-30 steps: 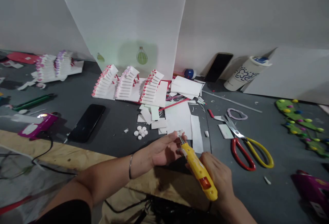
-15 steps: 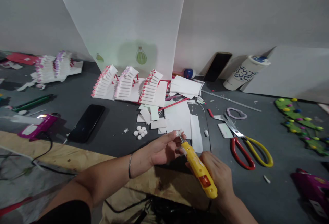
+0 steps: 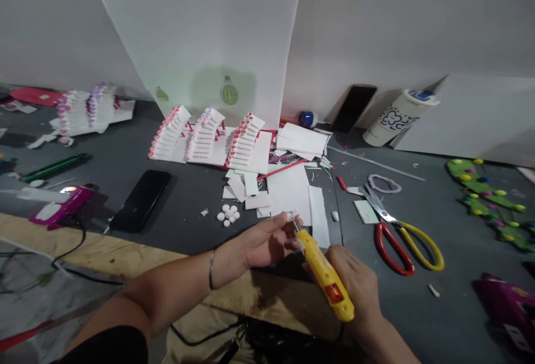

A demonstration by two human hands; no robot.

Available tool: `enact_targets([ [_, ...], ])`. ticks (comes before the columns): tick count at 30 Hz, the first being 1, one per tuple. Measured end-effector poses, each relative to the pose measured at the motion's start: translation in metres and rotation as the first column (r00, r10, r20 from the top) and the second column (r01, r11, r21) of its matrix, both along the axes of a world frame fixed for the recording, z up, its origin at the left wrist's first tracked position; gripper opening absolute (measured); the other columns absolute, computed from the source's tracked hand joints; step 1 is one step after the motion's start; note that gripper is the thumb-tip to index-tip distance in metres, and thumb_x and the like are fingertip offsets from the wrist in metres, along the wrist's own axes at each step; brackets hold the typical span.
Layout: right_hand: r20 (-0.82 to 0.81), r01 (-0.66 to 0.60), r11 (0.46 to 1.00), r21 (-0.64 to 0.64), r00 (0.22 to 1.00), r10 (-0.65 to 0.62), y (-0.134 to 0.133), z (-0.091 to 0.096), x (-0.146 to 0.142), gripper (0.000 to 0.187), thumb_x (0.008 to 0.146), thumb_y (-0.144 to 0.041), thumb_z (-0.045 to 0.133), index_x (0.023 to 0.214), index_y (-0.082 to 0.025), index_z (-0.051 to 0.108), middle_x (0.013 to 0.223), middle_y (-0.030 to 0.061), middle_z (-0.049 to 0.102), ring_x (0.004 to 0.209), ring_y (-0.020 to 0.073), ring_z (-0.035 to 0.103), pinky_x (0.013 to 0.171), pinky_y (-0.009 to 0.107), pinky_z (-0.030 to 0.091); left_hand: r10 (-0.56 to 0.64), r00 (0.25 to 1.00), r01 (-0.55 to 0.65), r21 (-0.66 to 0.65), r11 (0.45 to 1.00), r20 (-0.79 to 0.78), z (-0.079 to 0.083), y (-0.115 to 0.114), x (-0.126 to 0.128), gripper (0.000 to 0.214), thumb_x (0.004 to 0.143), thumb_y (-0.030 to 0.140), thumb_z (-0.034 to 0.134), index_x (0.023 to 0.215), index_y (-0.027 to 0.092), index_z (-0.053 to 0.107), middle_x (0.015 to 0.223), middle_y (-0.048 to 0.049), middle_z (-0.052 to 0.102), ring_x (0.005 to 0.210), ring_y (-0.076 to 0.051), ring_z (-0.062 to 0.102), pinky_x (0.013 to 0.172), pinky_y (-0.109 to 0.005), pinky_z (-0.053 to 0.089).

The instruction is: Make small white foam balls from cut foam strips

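Hardly anything has moved since the earlier frame: the left hand [image 3: 267, 241] and right hand [image 3: 349, 286] keep nearly the same pose, and only the view has drifted a little. The right hand wraps closely around the grip of a yellow hot glue gun [image 3: 324, 273], whose long axis runs diagonally from the lower right of the frame up to the left, its nozzle pointing at the left hand. The left hand pinches a small pale piece [image 3: 290, 216] (too small and blurred to say just what) at the nozzle tip, above the front edge of the dark desk [image 3: 184, 208], at lower centre. This looks like a gluing step, and the moment seems to call for a steady nozzle on that tiny piece. Cut white sheets [image 3: 292, 194], small white balls [image 3: 228, 213] and red-and-yellow-handled scissors [image 3: 395, 236] lie just beyond.
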State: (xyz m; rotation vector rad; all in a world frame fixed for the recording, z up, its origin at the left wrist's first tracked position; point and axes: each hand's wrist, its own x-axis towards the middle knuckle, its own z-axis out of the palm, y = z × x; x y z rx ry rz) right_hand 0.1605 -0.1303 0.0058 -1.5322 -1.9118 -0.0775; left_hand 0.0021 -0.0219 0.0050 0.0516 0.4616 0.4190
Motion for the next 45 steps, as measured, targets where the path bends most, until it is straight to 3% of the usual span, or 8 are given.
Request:
enact_targets([
  [17,0.019,-0.010,1.000,0.010,1.000,0.010,0.001,0.002,-0.002,0.033,0.091,-0.025,0.051,0.062,-0.023,0.037,0.054,-0.0047,0.041,0.047,0.0101,0.042,0.048,0.023,0.031,-0.009,0.999,0.010,0.028,1.000,-0.043,-0.001,0.000,0.000,0.033,0.061,0.026,0.086,0.082,0.013,0.066,0.087,-0.0022,0.063,0.080,-0.013,0.058,0.066,-0.023,0.044],
  [21,0.005,-0.005,1.000,0.001,1.000,0.005,-0.002,-0.001,0.003,0.033,0.091,-0.030,0.054,0.064,-0.022,0.038,0.056,-0.0047,0.042,0.048,0.0097,0.043,0.048,0.023,0.031,0.090,0.986,-0.065,0.172,0.983,-0.139,0.000,0.004,0.002,0.032,0.060,0.029,0.087,0.080,0.016,0.066,0.083,-0.0016,0.061,0.076,-0.013,0.055,0.064,-0.023,0.040],
  [24,-0.001,0.082,0.997,0.006,0.997,-0.082,-0.004,0.002,0.017,0.032,0.091,-0.040,0.055,0.067,-0.022,0.041,0.056,-0.0051,0.042,0.046,0.0099,0.044,0.047,0.022,0.031,0.272,0.923,-0.092,0.532,0.841,-0.271,0.000,0.010,0.002,0.032,0.058,0.034,0.087,0.077,0.016,0.069,0.077,-0.0008,0.059,0.069,-0.011,0.050,0.064,-0.024,0.037],
  [28,0.052,0.295,0.955,-0.017,0.955,-0.294,-0.002,0.001,0.045,0.041,0.085,-0.061,0.052,0.071,-0.024,0.040,0.056,-0.0033,0.046,0.047,0.0140,0.045,0.046,0.026,0.032,0.554,0.775,0.108,0.928,0.357,-0.304,0.004,0.014,-0.003,0.022,0.062,0.034,0.084,0.077,0.021,0.074,0.084,-0.0036,0.059,0.081,-0.018,0.052,0.079,-0.029,0.039],
  [31,0.106,0.404,0.912,-0.069,0.912,-0.396,0.002,-0.010,0.061,0.045,0.083,-0.068,0.048,0.073,-0.025,0.040,0.057,-0.0007,0.050,0.050,0.0183,0.050,0.046,0.028,0.033,0.654,0.708,0.207,0.964,0.170,-0.267,0.005,0.012,-0.006,0.015,0.067,0.033,0.080,0.079,0.025,0.076,0.087,-0.0049,0.059,0.089,-0.022,0.052,0.088,-0.034,0.038],
  [38,0.266,0.342,0.935,-0.092,0.913,-0.308,-0.001,-0.036,0.074,0.049,0.086,-0.066,0.043,0.089,-0.019,0.053,0.072,0.0073,0.059,0.066,0.0254,0.060,0.058,0.035,0.046,0.673,0.702,0.258,0.964,0.065,-0.233,0.004,0.009,-0.007,0.012,0.071,0.031,0.077,0.084,0.030,0.077,0.086,-0.0061,0.060,0.091,-0.024,0.051,0.090,-0.036,0.037],
  [42,0.325,0.253,0.963,-0.095,0.922,-0.210,-0.011,-0.014,0.079,0.061,0.087,-0.066,0.040,0.115,-0.014,0.055,0.110,0.0211,0.062,0.099,0.0348,0.061,0.077,0.048,0.050,0.685,0.692,0.248,0.966,0.072,-0.229,0.006,0.011,-0.007,0.011,0.071,0.030,0.077,0.083,0.030,0.077,0.085,-0.0061,0.060,0.090,-0.025,0.051,0.090,-0.037,0.037],
  [45,0.241,0.256,0.963,-0.082,0.943,-0.230,-0.002,0.011,0.065,0.048,0.089,-0.055,0.047,0.119,-0.019,0.057,0.120,0.0193,0.059,0.106,0.0348,0.059,0.082,0.051,0.049,0.688,0.692,0.255,0.966,0.048,-0.217,0.005,0.012,-0.008,0.012,0.072,0.029,0.076,0.084,0.029,0.077,0.086,-0.0059,0.061,0.090,-0.024,0.052,0.089,-0.037,0.037],
])
